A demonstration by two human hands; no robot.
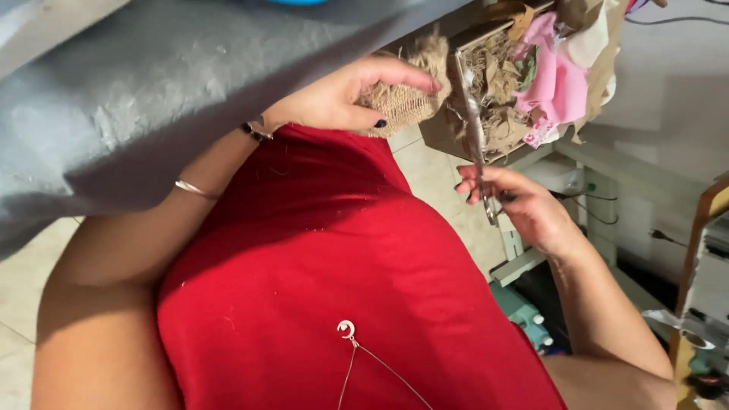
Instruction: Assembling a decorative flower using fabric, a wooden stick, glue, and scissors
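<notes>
i'm looking straight down over a red top [326, 266] with a pendant necklace [347, 329] hanging at 6 o'clock. my left hand [342, 95] is pinching a scrap of burlap [406, 97] at about 12 o'clock, fingers closing around it, dark nails showing, thumb on the underside. my right hand [524, 205] at 3 o'clock is gripping the handles of scissors [474, 129], blades pointing up toward 12 and lying just beside the right edge of the burlap. i'm judging this as the trimming step: blade tips are sitting at the fabric edge, whether they are parted i cannot tell, too blurred. next move, i'm guessing, is needing the left hand to be holding the scrap taut and the blades lining up on the frayed edge before closing. burlap is looking coarse, tan, open weave, edges fraying with loose fibres sticking out, bunched rather than flat. behind it at 1 o'clock a cardboard box [456, 125] is holding more fibre scraps and pink cloth [558, 80]. a grey table surface [152, 91] is filling 10 to 11 o'clock, bracelets [254, 131] on the left wrist, tiled floor [425, 175] below.
</notes>
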